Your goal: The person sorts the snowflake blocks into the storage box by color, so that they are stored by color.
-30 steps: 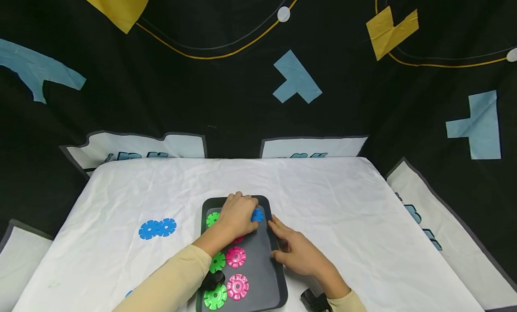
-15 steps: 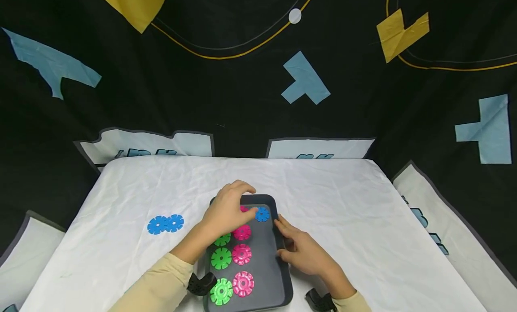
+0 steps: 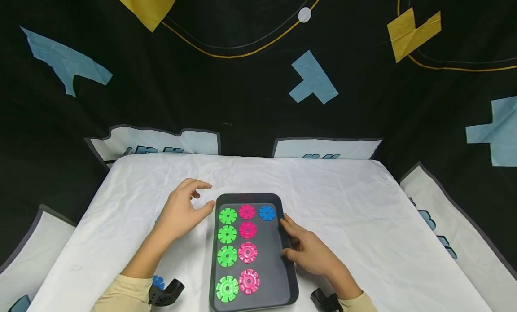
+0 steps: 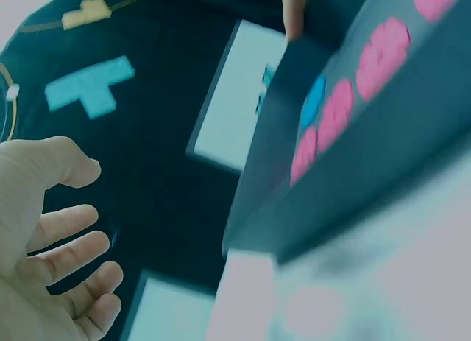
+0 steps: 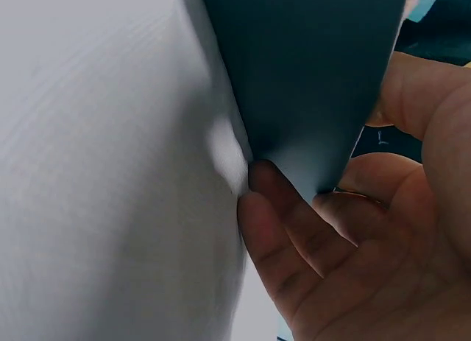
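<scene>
A dark baking tray (image 3: 278, 285) holds notched plastic discs in columns. Several green discs (image 3: 227, 234) run down its left side, with several pink discs (image 3: 247, 230) beside them. One blue disc (image 3: 266, 213) lies alone at the top right corner. My left hand (image 3: 179, 213) is just left of the tray with nothing in it, thumb and fingers spread apart. At the tray's right side, my right hand (image 3: 311, 251) holds the edge, thumb at the rim and fingertips low against the outer wall in the right wrist view.
Another blue disc (image 3: 158, 282) lies on the white cloth (image 3: 363, 204), partly behind the left wrist's black camera (image 3: 165, 294). A sliver of blue shows behind the left forearm. A dark curtain (image 3: 250, 92) hangs behind the table.
My left hand has lifted away from the blue disc in the tray's top right corner and moved left, off the tray. The right hand stays at the tray's side. The head view has shifted slightly.
</scene>
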A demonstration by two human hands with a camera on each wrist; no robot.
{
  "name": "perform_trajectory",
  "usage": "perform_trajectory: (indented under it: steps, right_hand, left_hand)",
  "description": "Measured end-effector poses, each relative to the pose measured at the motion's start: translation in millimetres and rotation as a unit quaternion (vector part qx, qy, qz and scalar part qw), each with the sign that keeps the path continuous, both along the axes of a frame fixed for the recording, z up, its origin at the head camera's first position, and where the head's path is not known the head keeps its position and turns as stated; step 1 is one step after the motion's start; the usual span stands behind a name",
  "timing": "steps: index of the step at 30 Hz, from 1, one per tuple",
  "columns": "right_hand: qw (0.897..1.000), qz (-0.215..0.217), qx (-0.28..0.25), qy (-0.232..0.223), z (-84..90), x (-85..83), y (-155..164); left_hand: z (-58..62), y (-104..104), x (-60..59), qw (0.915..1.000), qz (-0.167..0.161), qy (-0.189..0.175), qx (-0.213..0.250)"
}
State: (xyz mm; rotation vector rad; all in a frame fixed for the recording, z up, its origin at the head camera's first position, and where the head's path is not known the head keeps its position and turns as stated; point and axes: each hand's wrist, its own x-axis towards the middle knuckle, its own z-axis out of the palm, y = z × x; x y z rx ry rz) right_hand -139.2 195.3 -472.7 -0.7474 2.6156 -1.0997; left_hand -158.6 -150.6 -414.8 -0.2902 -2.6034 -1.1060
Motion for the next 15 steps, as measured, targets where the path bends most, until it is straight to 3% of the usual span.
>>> perform_trajectory:
  steps: [8, 15]
  right_hand:
    - [1.000, -0.002, 0.004, 0.001, 1.6, 0.2, 1.1]
    - [1.000, -0.003, 0.002, -0.007, 0.6, -0.2, 0.6]
  left_hand:
    - [-22.8, -49.4, 13.0, 0.9982, 0.053, -0.022, -0.018]
    - [-41.2, -79.7, 24.4, 0.9949, 0.067, -0.067, -0.037]
